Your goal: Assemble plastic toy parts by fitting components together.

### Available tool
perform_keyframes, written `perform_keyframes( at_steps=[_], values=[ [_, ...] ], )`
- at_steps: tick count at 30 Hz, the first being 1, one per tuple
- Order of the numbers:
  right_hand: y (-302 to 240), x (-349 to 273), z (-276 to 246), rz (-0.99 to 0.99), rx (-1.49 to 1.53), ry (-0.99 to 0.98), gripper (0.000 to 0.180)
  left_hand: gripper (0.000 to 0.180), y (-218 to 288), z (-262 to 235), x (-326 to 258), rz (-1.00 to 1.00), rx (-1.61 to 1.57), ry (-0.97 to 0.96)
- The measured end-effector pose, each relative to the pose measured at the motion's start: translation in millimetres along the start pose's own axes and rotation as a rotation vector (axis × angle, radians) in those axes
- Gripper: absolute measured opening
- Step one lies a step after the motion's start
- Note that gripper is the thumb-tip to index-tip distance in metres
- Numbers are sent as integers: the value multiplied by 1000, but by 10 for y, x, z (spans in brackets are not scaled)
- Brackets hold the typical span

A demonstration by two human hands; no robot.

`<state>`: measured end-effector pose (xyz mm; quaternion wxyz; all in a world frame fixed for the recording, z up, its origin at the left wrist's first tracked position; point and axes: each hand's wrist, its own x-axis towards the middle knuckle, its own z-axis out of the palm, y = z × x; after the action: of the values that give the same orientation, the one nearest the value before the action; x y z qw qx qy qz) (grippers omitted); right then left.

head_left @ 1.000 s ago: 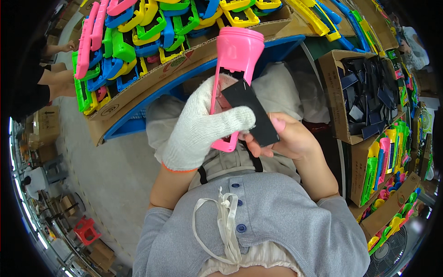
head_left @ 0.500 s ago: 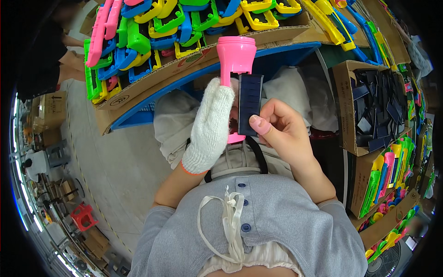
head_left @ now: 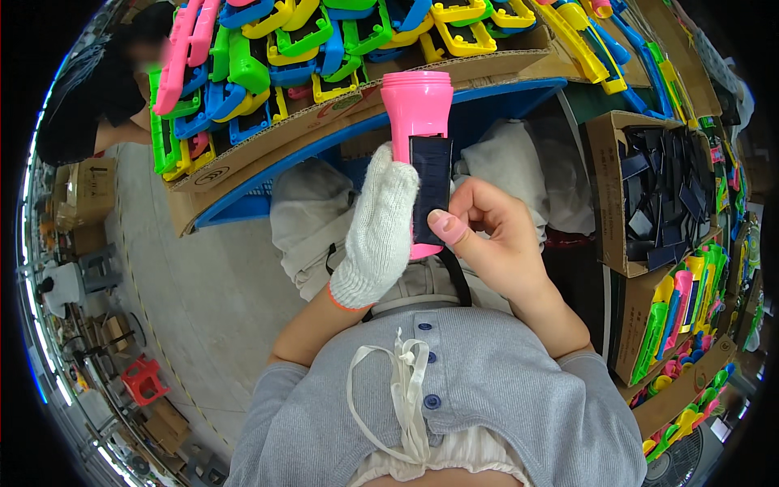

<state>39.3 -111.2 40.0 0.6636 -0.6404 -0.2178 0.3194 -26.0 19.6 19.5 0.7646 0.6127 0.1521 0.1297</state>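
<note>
A pink plastic flashlight body (head_left: 417, 105) stands lengthwise in front of me, its wide threaded end pointing away. My left hand (head_left: 375, 223), in a white knit glove, is wrapped round its left side. A dark, flat rectangular panel (head_left: 430, 174), like a small solar panel, lies over the opening in the body's side. My right hand (head_left: 495, 235) is bare, with a pinkish bandage on the thumb, and its thumb presses the panel's near end while the other fingers curl behind. Whether the panel is seated in the opening, I cannot tell.
A cardboard box (head_left: 324, 120) of yellow, green, blue and pink plastic frames stands ahead on a blue bin (head_left: 519, 91). To the right, another box (head_left: 610, 191) holds many dark panels. Boxed coloured flashlight bodies (head_left: 659, 321) sit nearer. Another person (head_left: 97, 97) is at far left.
The panel has shifted left and slightly nearer, onto the flashlight body. The body has turned, and its opening, partly visible before, is now covered. Another person has come further into view at far left.
</note>
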Motion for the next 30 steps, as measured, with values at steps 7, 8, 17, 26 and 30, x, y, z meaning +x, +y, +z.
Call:
perform_keyframes(
  at_steps=[7, 8, 17, 26, 30],
  values=[
    [14, -2, -25, -38, -71, -50, 25, 31, 56, -27, -5, 52, 34, -83],
    [9, -3, -23, -54, -73, -51, 25, 31, 55, -25, -10, 26, -22, -84],
    [-46, -6, -47, -76, -190, -89, 26, 34, 92, -6, -34, 41, 4, -57],
    [-67, -29, -44, -21, -217, -124, 21, 31, 94, -66, -55, 91, 93, -95],
    [-27, 48, -43, -256, -149, 87, 47, 38, 217, -61, -74, -26, -150, -172]
  ],
)
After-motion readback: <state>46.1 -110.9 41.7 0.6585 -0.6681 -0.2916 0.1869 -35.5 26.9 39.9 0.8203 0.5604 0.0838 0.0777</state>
